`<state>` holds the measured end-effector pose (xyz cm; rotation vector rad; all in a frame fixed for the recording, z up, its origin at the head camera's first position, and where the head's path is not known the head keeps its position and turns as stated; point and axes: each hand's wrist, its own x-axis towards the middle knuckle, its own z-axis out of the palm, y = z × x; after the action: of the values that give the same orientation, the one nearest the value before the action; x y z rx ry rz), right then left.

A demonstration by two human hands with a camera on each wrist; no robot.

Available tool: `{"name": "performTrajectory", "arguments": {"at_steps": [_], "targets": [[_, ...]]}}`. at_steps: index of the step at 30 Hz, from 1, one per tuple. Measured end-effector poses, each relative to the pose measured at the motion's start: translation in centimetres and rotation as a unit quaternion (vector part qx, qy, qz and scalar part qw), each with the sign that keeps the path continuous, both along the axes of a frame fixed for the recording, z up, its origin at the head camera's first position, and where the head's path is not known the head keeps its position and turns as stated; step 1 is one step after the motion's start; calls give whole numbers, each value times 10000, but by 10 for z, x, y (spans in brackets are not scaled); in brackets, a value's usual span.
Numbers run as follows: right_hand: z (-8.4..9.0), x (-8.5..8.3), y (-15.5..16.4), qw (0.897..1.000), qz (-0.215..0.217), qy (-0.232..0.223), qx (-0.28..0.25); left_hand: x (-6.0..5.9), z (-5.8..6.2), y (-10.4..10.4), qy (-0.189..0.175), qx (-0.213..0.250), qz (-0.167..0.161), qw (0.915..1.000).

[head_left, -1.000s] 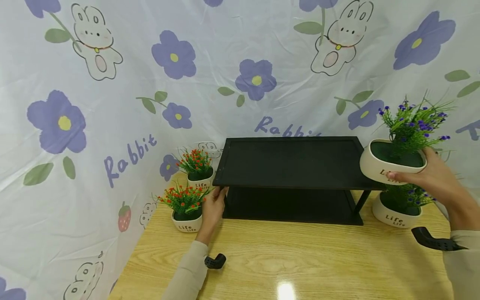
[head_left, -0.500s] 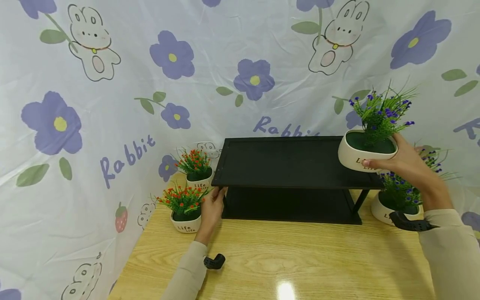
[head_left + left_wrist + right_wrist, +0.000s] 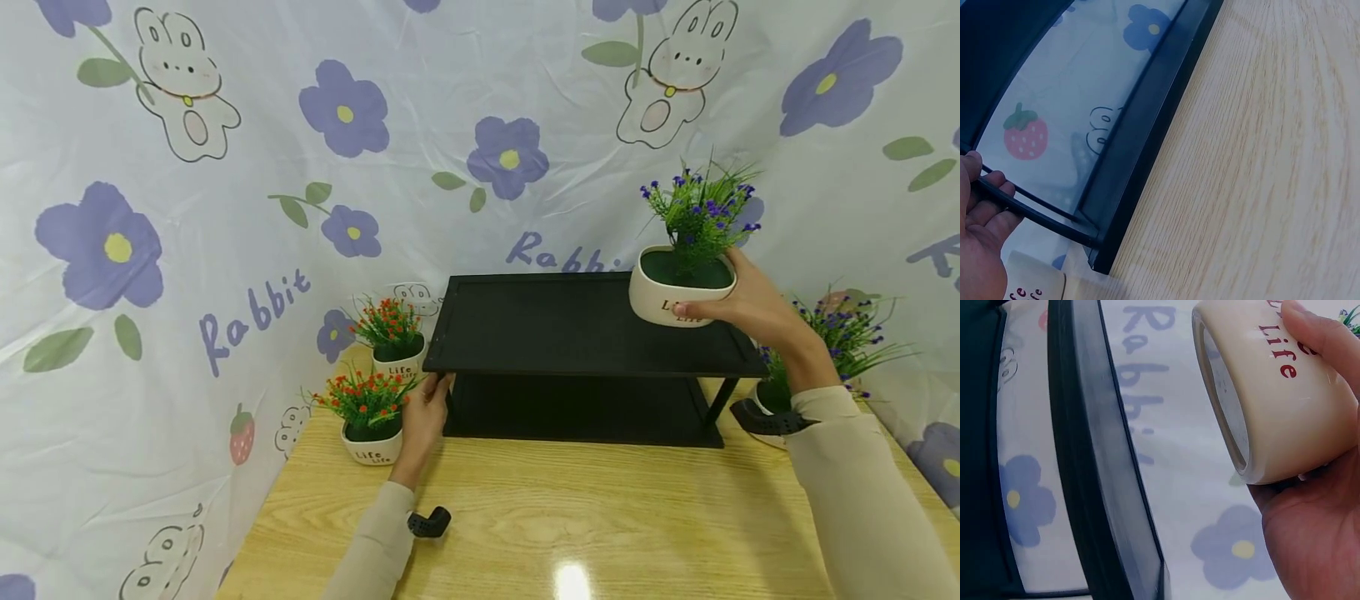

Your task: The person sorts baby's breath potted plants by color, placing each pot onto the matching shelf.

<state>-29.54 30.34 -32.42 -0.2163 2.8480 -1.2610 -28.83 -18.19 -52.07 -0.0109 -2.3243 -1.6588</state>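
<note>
A black two-tier shelf [image 3: 555, 325] stands on the wooden table. At its left front corner, my left hand [image 3: 424, 417] grips a thin post [image 3: 1041, 215], with fingers curled round it in the left wrist view. My right hand [image 3: 757, 312] holds a potted plant [image 3: 678, 287] with purple flowers in a white oval pot, thumb on the front. This pot hangs over the right part of the top tier. Its underside [image 3: 1225, 394] shows in the right wrist view, apart from the shelf.
Two white pots with orange-red flowers, one behind [image 3: 397, 346] and one in front [image 3: 372, 433], stand left of the shelf. Another purple-flowered plant [image 3: 843, 333] stands to its right, partly hidden by my right arm. A patterned cloth [image 3: 420, 125] hangs behind the table [image 3: 525, 508].
My right hand has carried the purple-flowered potted plant leftward and slightly up, from the shelf's right end to over its top tier. The left hand keeps its grip on the post.
</note>
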Motion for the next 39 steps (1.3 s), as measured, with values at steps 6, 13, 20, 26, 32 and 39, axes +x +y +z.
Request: {"name": "performTrajectory", "arguments": {"at_steps": [6, 13, 20, 26, 32, 39], "targets": [[0, -10, -18, 9998, 94, -25, -153, -1, 0, 0, -16, 37, -42, 10000], [-1, -17, -42, 9992, 286, -44, -263, 0, -1, -1, -50, 26, 7, 10000], [-3, -24, -62, 9981, 458, -78, -392, -1, -2, -3, -83, 42, -31, 10000], [-6, -30, -79, 9973, 548, 34, -482, -1, -1, -2, -89, -273, 95, 9995], [-4, -33, -100, 9946, 717, 145, -733, -1, 1, 1, -93, -315, 190, 9993], [0, -36, -121, 9886, 1092, 201, -1015, 0, 1, 2, -21, -256, 145, 9996]]}}
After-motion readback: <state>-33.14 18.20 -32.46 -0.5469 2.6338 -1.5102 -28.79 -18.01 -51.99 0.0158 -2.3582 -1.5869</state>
